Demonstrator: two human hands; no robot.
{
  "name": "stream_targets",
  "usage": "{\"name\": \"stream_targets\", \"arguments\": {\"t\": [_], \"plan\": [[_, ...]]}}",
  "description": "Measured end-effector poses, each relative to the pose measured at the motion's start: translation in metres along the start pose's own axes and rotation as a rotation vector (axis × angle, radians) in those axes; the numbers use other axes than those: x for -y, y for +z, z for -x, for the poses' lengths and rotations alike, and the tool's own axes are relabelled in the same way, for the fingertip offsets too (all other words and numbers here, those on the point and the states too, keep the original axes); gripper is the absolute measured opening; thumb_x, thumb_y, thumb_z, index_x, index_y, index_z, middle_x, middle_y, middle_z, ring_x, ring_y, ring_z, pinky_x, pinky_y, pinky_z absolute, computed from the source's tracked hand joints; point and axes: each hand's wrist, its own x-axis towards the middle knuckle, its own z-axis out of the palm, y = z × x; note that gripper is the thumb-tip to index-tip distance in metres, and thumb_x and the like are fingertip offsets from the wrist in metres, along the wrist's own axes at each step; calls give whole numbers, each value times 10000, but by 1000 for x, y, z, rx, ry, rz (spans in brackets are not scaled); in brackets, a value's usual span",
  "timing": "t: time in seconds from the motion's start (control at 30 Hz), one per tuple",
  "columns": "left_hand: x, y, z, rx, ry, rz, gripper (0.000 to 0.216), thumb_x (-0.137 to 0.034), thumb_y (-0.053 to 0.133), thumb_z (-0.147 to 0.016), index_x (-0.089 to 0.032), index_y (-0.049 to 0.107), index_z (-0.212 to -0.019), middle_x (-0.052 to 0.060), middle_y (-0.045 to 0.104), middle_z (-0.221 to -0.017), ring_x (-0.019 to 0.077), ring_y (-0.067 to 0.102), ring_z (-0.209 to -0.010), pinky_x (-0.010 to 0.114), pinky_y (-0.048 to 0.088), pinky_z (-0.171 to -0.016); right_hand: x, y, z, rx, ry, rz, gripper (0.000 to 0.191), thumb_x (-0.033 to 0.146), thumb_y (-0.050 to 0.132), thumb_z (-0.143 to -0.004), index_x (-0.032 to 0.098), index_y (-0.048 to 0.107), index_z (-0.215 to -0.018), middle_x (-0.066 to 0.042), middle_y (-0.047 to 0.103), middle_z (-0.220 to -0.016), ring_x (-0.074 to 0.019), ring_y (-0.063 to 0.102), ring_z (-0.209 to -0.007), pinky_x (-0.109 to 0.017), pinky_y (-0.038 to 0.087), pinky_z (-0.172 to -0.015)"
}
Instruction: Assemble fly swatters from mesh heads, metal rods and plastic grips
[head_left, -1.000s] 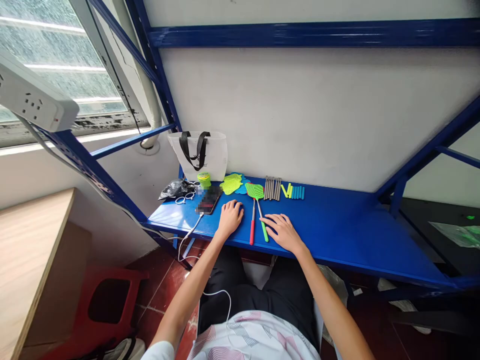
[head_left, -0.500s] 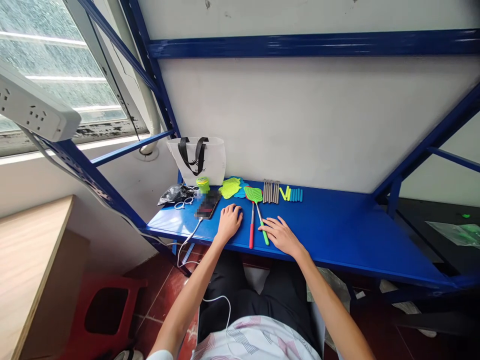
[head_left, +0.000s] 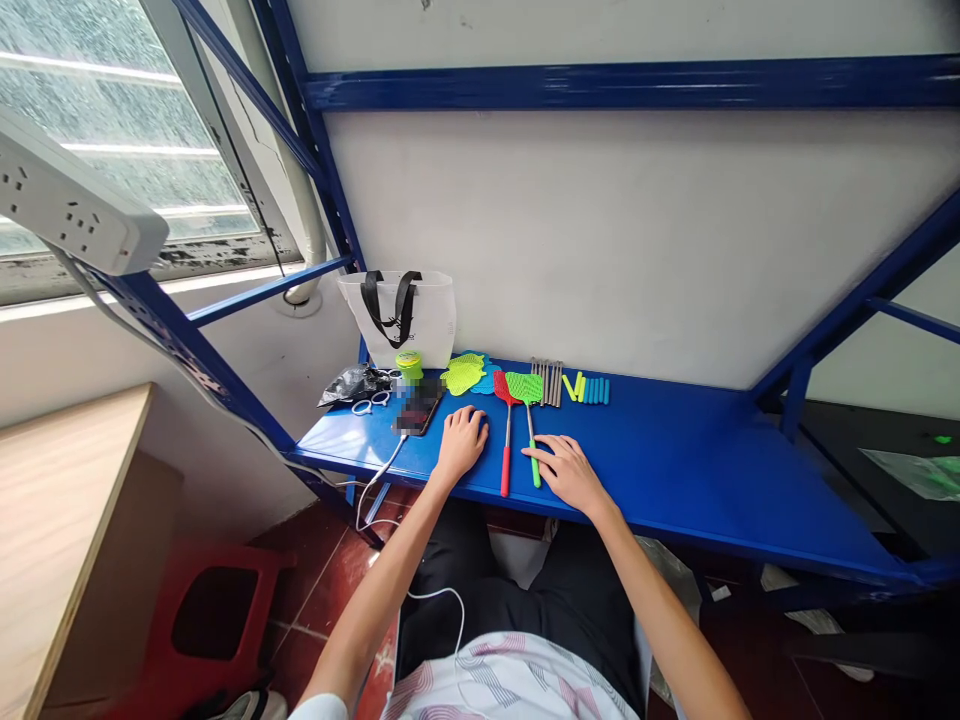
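Green swatter (head_left: 529, 412) under our right hand (head_left: 568, 470), fingers flat, ungripped | left hand (head_left: 460, 444) loose on shelf (head_left: 675, 460) | nudge could knock red swatter (head_left: 506, 440) off

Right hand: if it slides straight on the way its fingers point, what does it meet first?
The right hand points up-left; its fingertips seem already at the green-handled swatter. Next in line is the red-handled swatter, though depth is unclear.

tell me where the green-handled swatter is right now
In the head view, the green-handled swatter lies mid-shelf beside the red-handled swatter, its handle touching the right hand.
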Motion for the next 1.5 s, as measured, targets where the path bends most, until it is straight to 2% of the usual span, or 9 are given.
{"name": "stream_targets", "arguments": {"t": [0.23,0.7,0.93,1.5], "plan": [[0,2,0,-13,-1,2,322,-341,443,-1163,-254,673,-1372,161,679,-1469,349,600,-1408,532,461,-1171,-2,1,-1,14,12,-6,474,249,430,-1132,374,761,-1447,-79,699,-1536,-303,627,-1444,-609,474,-1235],[1,0,0,-8,0,5,322,-341,441,-1164,-273,679,-1370,154,686,-1461,351,605,-1399,527,457,-1171,5,-4,-3,10,16,-16,413,236,365,-1131,307,728,-1314,-111,695,-1457,-299,645,-1374,-562,456,-1217],[0,-2,0,4,0,-1,327,-343,436,-1168,-266,669,-1385,155,684,-1474,351,601,-1412,528,453,-1178,5,-3,-3,5,13,-4,404,226,362,-1136,306,708,-1329,-104,688,-1474,-292,637,-1394,-544,450,-1218],[0,-1,0,-3,0,2,311,-329,466,-1162,-260,680,-1378,155,684,-1468,353,611,-1404,518,453,-1187,3,-4,-1,33,-27,-4,422,243,407,-1153,308,760,-1375,-110,689,-1537,-314,619,-1443,-611,438,-1244]]}}
